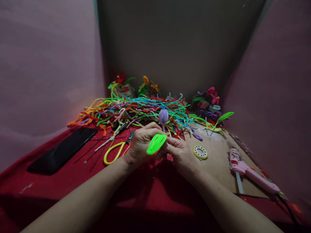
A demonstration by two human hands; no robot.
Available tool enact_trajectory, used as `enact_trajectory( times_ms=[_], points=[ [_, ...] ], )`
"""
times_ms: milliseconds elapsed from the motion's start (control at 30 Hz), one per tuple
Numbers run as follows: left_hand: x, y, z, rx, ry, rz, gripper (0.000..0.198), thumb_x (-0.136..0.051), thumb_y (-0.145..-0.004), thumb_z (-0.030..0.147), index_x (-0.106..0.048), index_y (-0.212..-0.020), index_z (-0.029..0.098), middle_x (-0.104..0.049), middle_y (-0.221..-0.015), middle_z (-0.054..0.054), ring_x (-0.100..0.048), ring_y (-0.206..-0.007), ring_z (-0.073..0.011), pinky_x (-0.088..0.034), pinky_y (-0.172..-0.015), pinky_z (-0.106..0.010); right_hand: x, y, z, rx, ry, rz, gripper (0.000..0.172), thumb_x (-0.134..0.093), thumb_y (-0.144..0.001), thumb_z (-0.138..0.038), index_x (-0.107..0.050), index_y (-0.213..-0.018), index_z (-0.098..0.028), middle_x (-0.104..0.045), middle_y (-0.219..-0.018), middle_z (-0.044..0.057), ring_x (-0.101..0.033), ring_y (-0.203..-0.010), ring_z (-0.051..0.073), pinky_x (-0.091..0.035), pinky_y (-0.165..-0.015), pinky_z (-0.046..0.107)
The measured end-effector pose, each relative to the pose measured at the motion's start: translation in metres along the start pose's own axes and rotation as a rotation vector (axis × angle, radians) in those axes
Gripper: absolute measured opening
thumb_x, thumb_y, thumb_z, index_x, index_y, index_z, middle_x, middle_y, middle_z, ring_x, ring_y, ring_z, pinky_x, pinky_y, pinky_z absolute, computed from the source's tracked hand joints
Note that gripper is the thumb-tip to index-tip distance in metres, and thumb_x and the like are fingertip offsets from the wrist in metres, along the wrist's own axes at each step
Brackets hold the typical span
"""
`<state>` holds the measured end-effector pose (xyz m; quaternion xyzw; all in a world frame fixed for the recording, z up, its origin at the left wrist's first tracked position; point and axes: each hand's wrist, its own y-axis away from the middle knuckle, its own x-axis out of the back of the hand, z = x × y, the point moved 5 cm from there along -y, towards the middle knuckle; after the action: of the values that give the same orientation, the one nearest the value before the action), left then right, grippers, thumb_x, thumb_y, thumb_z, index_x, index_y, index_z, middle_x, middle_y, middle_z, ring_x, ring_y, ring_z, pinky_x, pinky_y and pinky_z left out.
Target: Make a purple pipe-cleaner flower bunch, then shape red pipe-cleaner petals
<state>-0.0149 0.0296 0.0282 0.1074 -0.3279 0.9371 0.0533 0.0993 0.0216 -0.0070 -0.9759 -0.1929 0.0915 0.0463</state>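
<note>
Pinching flower stem (163, 128) | left grip (141, 139), right grip (182, 153) | purple bloom (163, 116) above, green leaf (153, 149) between

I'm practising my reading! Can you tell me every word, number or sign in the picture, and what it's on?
No words or numbers can be read here.
Box at the back: red and white marking, too small and blurred.
Red-marked container at the back right: too blurred.
Phone: dark screen, no words showing.
</note>
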Motion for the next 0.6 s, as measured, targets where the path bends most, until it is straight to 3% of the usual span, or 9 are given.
enact_trajectory(
  times_ms=[300,433,600],
  points=[
    [0.008,0.001,0.021,-0.197,-0.157,0.146,0.006,-0.066,-0.073,0.02,-0.07,-0.076,0.019,-0.06,-0.074,-0.001,-0.056,-0.068,-0.0115,-0.045,-0.062,-0.022,-0.004,0.002,-0.003,0.005,0.014,0.036,0.025,-0.058,-0.076,-0.037,-0.057,-0.065,-0.015,-0.059,-0.047,0.0,-0.054,-0.047,0.012,-0.04,-0.054,0.025],
    [0.013,0.002,0.034,-0.347,-0.228,0.16,0.01,-0.066,-0.072,0.015,-0.07,-0.08,0.019,-0.061,-0.075,-0.001,-0.057,-0.067,-0.0096,-0.045,-0.06,-0.02,-0.002,0.003,-0.004,0.001,0.043,0.043,0.024,-0.055,-0.078,-0.035,-0.055,-0.064,-0.015,-0.061,-0.05,0.0,-0.055,-0.049,0.012,-0.042,-0.057,0.026],
    [0.025,0.006,0.047,-0.538,-0.41,0.283,0.02,-0.069,-0.069,0.011,-0.069,-0.086,0.02,-0.062,-0.076,0.001,-0.057,-0.066,-0.008,-0.046,-0.063,-0.02,0.001,0.003,0.001,-0.009,0.064,0.043,0.022,-0.053,-0.08,-0.031,-0.055,-0.065,-0.015,-0.061,-0.049,0.0,-0.055,-0.048,0.011,-0.04,-0.057,0.025]
  ],
)
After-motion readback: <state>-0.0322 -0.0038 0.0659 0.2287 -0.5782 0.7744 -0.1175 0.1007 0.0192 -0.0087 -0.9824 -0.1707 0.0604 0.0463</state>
